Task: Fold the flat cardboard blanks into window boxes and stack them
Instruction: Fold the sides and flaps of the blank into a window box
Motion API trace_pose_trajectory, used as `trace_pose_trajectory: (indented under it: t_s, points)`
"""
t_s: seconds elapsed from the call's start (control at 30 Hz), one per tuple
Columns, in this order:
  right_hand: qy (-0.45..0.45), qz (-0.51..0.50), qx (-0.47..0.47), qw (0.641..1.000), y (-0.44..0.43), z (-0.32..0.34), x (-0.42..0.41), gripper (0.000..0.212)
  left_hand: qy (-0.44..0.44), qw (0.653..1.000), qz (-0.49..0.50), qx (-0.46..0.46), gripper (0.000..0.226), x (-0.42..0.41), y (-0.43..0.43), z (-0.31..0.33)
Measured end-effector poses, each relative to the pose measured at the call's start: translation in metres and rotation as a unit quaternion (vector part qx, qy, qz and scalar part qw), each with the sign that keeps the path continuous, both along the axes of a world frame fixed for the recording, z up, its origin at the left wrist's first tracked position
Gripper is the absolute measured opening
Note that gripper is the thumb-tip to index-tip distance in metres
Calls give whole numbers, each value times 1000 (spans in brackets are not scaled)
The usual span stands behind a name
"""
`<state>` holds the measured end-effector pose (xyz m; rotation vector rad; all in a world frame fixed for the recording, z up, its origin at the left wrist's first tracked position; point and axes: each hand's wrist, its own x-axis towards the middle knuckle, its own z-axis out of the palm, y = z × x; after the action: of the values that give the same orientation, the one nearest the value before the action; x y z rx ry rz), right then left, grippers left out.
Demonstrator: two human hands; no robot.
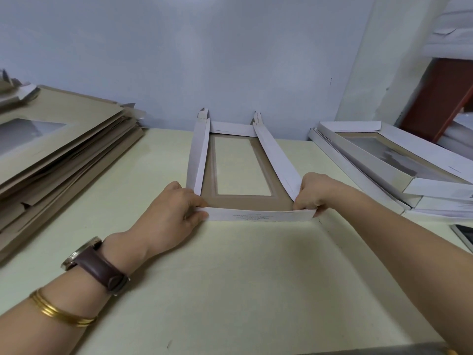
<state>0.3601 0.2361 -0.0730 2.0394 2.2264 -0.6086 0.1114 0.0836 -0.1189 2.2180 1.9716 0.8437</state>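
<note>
A half-formed blank (pixel 243 201) lies at centre frame on a pale table (pixel 230 278), window in the middle and both long side walls (pixel 198 155) already raised. The left hand (pixel 176 211) and right hand (pixel 312 193) each pinch one end of the near flap (pixel 258 215), fingers curled tight on the white card and lifting it off the tabletop. The step in hand appears to be closing the near end; the far flap (pixel 231 129), at the top of the blank, looks only partly up. The next move likely calls for tipping the near flap upright and tucking its ends in at the side walls' corners without buckling the card. Flat blanks (pixel 64 139) wait in a pile at upper left; folded boxes (pixel 396 160) are stacked at right. A watch (pixel 97 265) and bangles (pixel 58 311) sit on the left wrist.
</note>
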Motion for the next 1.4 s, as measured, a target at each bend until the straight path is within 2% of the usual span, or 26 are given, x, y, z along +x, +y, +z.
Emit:
trace_pose_trajectory:
  t_s: [0.1, 0.17, 0.3, 0.53, 0.8, 0.9, 1.13, 1.23, 1.4]
  points:
    - [-79, 40, 73, 993, -4, -3, -8, 15, -2, 1000, -2, 2, 14, 0, -1, 0]
    - [-109, 57, 86, 989, -3, -5, -9, 19, -6, 1000, -6, 4, 15, 0, -2, 0]
    - [-111, 58, 67, 990, -1, -4, -9, 19, -4, 1000, -7, 6, 14, 1, -2, 0]
    - [-163, 97, 116, 975, 3, -8, -6, 16, -8, 1000, -18, 2, 13, 2, -2, 1]
    - [-158, 98, 42, 982, 5, -3, -1, 15, -15, 1000, -22, -7, 17, 3, -2, 2]
    - [-148, 97, 8, 984, 4, 5, -1, 14, -12, 1000, -21, -2, 12, 2, -2, 1]
    - [-200, 110, 0, 974, -3, 10, -11, 13, -12, 1000, -28, -2, 12, 1, -1, -1]
    - [-209, 106, 2, 972, -2, 5, -10, 5, -15, 1000, -27, 0, 11, 1, -1, -2]
    - [-150, 100, -31, 983, 0, 2, -7, 15, -20, 999, -30, 2, 14, 1, -1, -2]
